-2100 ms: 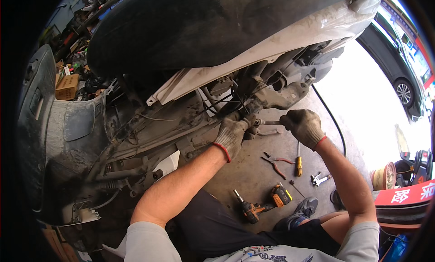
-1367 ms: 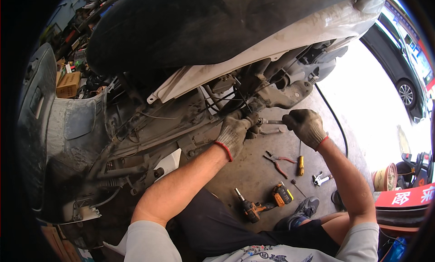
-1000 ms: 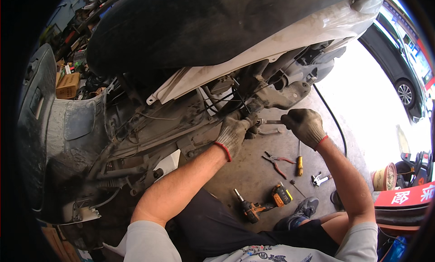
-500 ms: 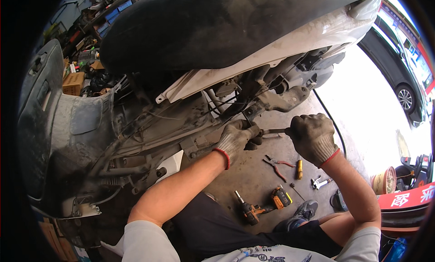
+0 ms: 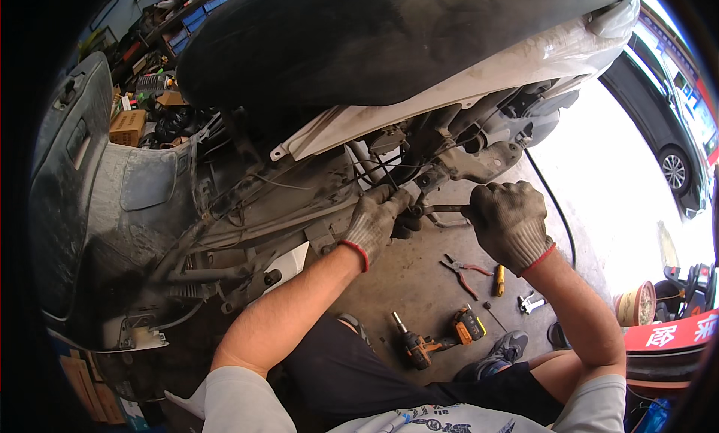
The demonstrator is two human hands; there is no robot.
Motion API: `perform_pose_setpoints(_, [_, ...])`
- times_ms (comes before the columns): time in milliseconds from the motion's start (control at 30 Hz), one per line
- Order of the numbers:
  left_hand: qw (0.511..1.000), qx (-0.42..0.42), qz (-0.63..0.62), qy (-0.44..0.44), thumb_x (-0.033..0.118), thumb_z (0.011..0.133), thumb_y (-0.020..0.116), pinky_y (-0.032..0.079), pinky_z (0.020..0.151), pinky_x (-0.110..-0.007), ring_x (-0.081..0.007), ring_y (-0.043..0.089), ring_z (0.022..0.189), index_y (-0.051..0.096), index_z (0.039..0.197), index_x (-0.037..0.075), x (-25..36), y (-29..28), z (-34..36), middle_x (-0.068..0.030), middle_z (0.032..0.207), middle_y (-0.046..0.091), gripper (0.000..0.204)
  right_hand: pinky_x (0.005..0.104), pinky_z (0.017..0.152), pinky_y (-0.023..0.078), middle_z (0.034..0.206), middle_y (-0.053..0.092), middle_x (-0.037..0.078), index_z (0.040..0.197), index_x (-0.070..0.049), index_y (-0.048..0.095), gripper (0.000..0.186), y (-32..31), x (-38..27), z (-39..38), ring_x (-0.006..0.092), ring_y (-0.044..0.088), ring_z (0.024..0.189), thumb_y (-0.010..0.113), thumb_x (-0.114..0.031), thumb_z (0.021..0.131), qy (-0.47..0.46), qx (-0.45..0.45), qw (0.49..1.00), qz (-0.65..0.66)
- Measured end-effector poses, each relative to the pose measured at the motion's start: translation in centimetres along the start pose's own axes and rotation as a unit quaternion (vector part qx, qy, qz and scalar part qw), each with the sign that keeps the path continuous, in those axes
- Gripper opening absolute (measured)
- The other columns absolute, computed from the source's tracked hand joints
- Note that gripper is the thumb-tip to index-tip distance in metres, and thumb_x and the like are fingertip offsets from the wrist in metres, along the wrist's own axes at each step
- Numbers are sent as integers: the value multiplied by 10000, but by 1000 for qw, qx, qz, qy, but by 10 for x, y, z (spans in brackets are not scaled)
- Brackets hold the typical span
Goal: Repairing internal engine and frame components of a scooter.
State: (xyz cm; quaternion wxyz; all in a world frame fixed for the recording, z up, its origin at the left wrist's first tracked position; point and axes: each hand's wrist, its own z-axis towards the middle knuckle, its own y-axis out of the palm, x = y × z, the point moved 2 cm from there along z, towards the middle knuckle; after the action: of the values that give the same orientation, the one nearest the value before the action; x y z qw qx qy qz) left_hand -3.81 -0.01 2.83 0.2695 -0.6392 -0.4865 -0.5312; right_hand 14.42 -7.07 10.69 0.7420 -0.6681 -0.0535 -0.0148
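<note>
My gloved right hand [image 5: 508, 222] is closed round the handle of a metal wrench [image 5: 447, 208], which lies roughly level. My gloved left hand [image 5: 378, 217] is curled at the wrench's head, against a dirty metal bracket [image 5: 427, 180] under the scooter; its fingertips hide exactly what it grips. Above are the scooter's black seat [image 5: 359, 47] and white side panel [image 5: 524, 58], with cables and bare frame parts below them.
On the concrete floor lie red-handled pliers [image 5: 472, 270], a yellow screwdriver [image 5: 499, 282], a silver tool [image 5: 530, 302] and a cordless drill [image 5: 438, 339]. A black hose [image 5: 558, 204] runs rightward. Cluttered shelves fill the back left; a dark car [image 5: 651, 126] stands outside, right.
My right hand has dropped toward me relative to the bracket and turned slightly with the wrench. My left hand stays at the wrench head. The whole view has shifted slightly.
</note>
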Motion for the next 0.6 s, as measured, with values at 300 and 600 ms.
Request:
perform_pose_setpoints(300, [1000,18,-3,-5,273,966,543,471,474,-248,-142,631,636,572,974,18,0,-3,3,-71,815,650,256,390,590,511,726,670,124,775,-73,669,267,3,-1,3,301,670,681,619,-320,863,-1,4,1000,-1])
perform_pose_setpoints(600, [999,15,26,-12,278,970,528,473,470,-254,-141,616,602,568,945,22,-1,-6,5,-71,779,642,260,399,595,517,728,669,131,774,-70,666,259,-3,-5,2,308,671,689,617,-308,864,8,-14,1000,6])
